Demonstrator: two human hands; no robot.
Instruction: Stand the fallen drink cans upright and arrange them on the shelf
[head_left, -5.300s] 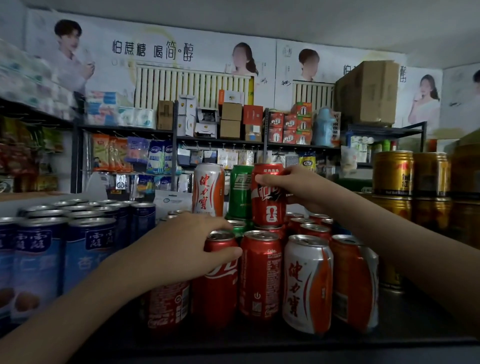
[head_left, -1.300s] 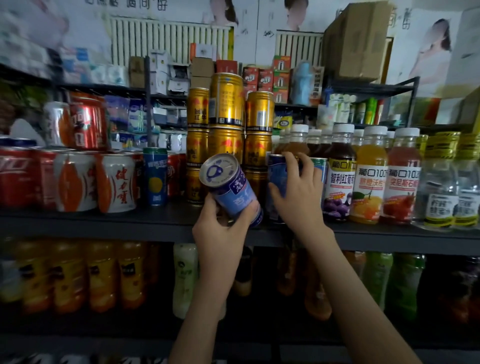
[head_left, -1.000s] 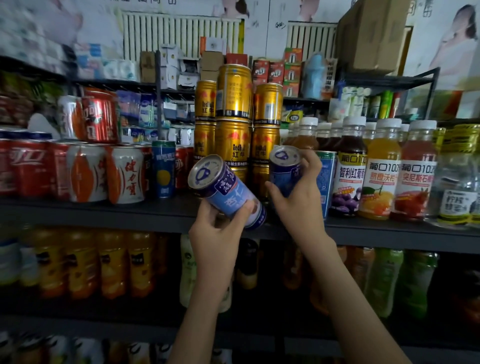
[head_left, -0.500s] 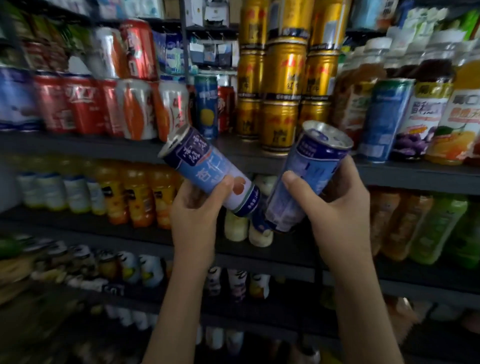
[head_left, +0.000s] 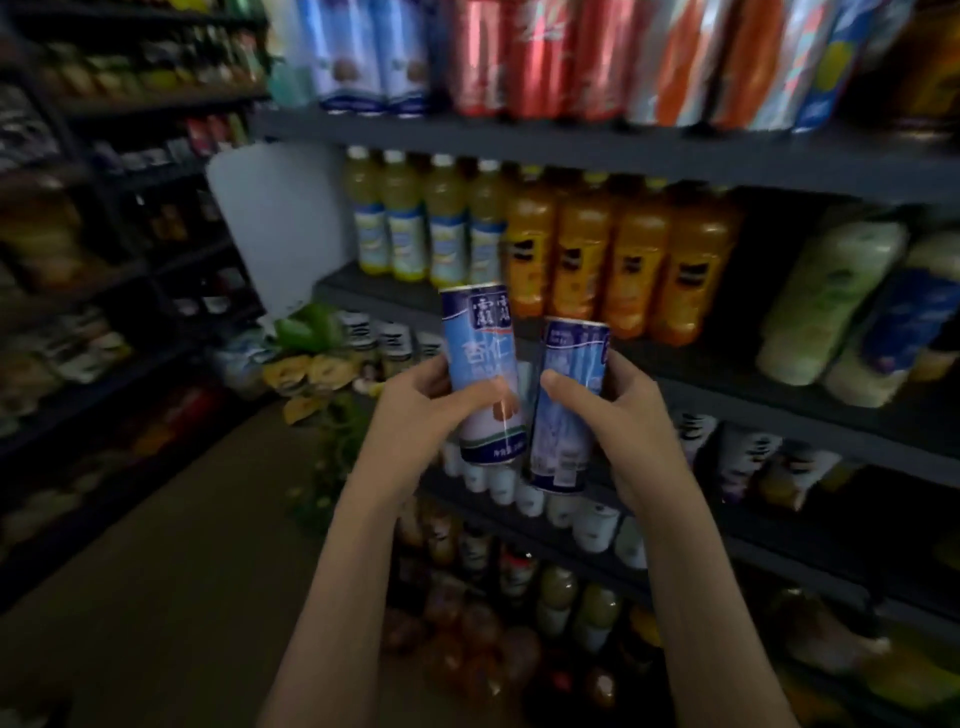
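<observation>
- Two blue cans, the left can (head_left: 480, 343) and the right can (head_left: 569, 364), hung in the air in front of the bottle rows, on no shelf.
- Your left hand (head_left: 415, 410) curled round the left can's lower half, thumb across its front. That can stood nearly upright.
- Your right hand (head_left: 623, 415) wrapped the right can from its right side, thumb on the front. It sat slightly lower, just beside the other.
- You could read "杏仁" in white on the left can. The right can's print was too blurred.
- Blue-and-white cans (head_left: 363, 52) and red cans (head_left: 519, 57) stood on the top shelf (head_left: 571, 149), with orange bottles (head_left: 631, 260) below.
</observation>
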